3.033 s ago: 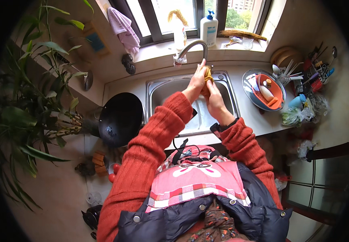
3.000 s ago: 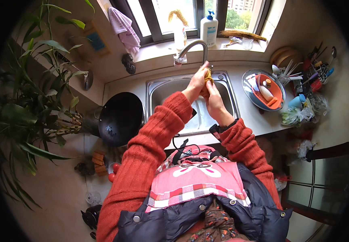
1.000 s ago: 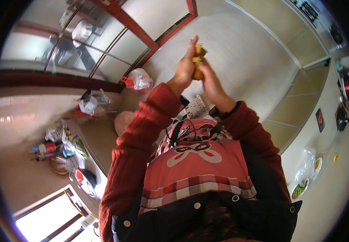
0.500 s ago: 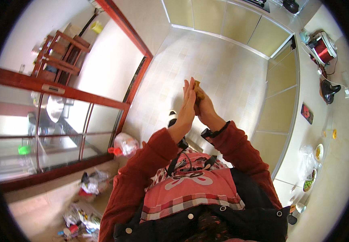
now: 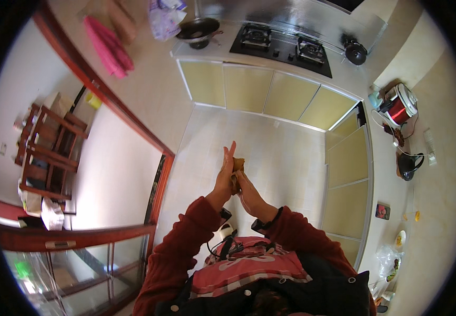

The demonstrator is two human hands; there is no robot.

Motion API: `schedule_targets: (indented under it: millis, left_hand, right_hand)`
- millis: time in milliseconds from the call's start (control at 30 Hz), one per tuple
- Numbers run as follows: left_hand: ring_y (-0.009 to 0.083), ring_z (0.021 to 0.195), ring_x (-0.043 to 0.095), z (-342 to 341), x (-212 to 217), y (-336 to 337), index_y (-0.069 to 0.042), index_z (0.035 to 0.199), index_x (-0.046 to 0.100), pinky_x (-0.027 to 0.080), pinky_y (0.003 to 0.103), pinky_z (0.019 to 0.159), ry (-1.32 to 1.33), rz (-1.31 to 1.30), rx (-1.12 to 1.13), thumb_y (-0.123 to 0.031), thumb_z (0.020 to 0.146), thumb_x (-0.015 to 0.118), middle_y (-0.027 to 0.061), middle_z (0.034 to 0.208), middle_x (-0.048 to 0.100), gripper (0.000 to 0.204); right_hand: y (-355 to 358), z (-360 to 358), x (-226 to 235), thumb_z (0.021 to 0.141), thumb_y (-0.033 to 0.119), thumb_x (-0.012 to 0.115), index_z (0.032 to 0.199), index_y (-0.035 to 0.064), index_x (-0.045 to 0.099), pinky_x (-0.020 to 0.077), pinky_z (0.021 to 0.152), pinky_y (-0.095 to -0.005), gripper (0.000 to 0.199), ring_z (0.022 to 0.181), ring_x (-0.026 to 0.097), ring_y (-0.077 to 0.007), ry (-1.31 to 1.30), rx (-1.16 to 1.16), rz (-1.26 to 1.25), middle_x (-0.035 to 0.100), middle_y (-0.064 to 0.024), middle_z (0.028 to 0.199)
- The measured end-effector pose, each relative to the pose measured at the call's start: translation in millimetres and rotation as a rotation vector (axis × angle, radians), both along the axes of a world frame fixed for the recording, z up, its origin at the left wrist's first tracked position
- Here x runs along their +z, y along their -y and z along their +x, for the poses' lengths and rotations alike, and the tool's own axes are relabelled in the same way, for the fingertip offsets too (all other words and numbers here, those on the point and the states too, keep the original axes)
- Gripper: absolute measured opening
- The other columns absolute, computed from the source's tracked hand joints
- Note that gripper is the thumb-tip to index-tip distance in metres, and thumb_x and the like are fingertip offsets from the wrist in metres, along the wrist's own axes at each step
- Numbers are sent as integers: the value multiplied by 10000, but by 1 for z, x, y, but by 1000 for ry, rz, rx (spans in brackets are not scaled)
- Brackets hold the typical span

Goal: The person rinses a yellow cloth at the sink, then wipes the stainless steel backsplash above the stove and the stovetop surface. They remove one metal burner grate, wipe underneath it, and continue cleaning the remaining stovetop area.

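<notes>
My left hand (image 5: 224,178) and my right hand (image 5: 253,196) meet in front of my body, above the floor. Pressed between the palms is a small brownish-yellow lump (image 5: 239,164); its upper end sticks out between the hands. Whether it is a cloth, a sponge or something soft to eat, I cannot tell. Fingers of the left hand point up, held straight against it. The right hand leans in from the other side, its fingers partly hidden. A dark band circles each wrist near the red sleeves.
A counter with a gas stove (image 5: 283,47) and a wok (image 5: 198,30) runs along the back. On the right counter stand a red rice cooker (image 5: 400,109), a black kettle (image 5: 408,167), a phone (image 5: 383,210) and plates of food (image 5: 400,239). A red-framed sliding door (image 5: 80,239) is at left.
My view has tilted up, bringing the stove and wok into sight. The hands sit lower and slightly left in the picture; the right hand has slid down against the left, the lump still between them.
</notes>
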State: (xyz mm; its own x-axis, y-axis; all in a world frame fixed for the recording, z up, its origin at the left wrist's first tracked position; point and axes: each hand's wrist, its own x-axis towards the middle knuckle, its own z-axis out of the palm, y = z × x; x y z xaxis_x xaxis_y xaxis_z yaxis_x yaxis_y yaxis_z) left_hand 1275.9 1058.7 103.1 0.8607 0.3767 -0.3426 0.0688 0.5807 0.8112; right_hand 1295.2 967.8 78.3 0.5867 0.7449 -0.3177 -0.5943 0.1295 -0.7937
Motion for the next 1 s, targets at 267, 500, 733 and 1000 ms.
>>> schedule_targets:
  millis: [267,500,733,1000]
  left_hand:
    - [251,1298,308,196,-11,-9,-212,1455,190,237,426,1092,529,-492,-114,-491,939,362,57,1428,295,611]
    - [262,1336,243,340,24,11,-291,1448,194,192,433,1111,549,-418,-155,-530,941,298,61,1467,221,571]
    - [196,1387,99,455,40,-5,-175,1469,137,79,319,1123,274,52,-112,-445,991,236,22,1526,91,557]
    - [190,1231,294,576,11,-86,-212,1465,166,242,356,1035,268,56,-181,-468,968,335,31,1373,298,584]
  right_hand:
    - [43,226,-4,975,356,365,1290,83,424,336,1042,-427,422,1195,445,-241,-392,-229,556,478,-62,1281]
    - [81,402,38,969,357,362,1296,111,414,350,1026,-433,413,1199,447,-244,-184,-207,627,468,-63,1300]
    - [-4,438,37,997,340,324,1452,79,165,188,1102,-313,549,1348,241,-164,167,-197,330,221,-26,1490]
    - [-76,565,34,967,469,342,1468,185,128,223,1093,-380,614,1346,245,-176,164,-147,154,216,7,1486]
